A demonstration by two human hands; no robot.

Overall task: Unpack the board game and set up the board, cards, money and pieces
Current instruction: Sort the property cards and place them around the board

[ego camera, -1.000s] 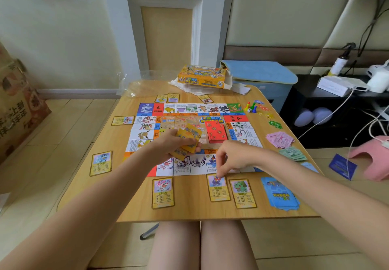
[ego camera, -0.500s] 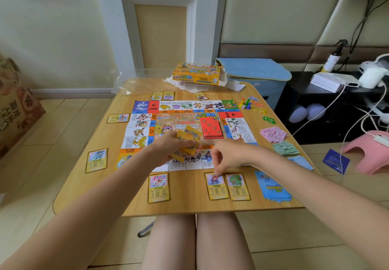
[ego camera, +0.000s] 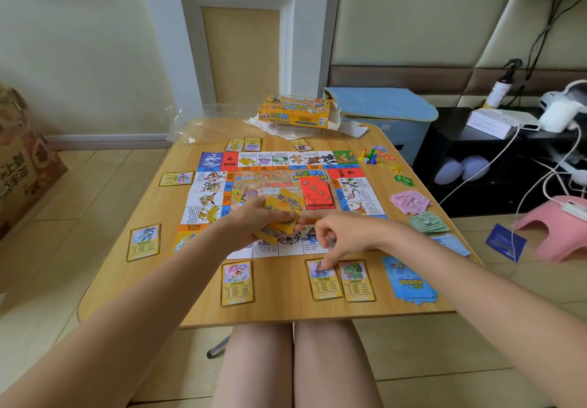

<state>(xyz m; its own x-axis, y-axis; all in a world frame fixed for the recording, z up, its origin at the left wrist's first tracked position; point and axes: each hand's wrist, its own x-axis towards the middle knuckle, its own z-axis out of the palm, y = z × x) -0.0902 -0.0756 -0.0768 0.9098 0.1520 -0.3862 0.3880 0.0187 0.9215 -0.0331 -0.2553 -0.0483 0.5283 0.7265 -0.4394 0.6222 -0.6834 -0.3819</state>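
The colourful game board (ego camera: pixel 222 204) lies flat on the wooden table (ego camera: pixel 286 314), with a red card pile (ego camera: pixel 319 196) at its centre. My left hand (ego camera: pixel 251 225) grips a fanned stack of yellow cards (ego camera: pixel 284 207) above the board's near side. My right hand (ego camera: pixel 344 236) hovers at the near edge with its fingers bent down, and the fingertips touch the top of a yellow-framed card (ego camera: pixel 324 282) lying flat beside a green-creature card (ego camera: pixel 356 280). Another such card (ego camera: pixel 237 283) lies to the left.
More cards ring the board at the left (ego camera: pixel 143 242), far left (ego camera: pixel 176 178) and back (ego camera: pixel 244 144). Pawns (ego camera: pixel 368 155), pink notes (ego camera: pixel 411 201), green notes (ego camera: pixel 428 223) and a blue card pile (ego camera: pixel 409 283) line the right side. The open box (ego camera: pixel 295 112) sits at the back.
My right hand has slid the touched card right until it lies close beside the green-creature card. My left hand stays over the board with its stack.
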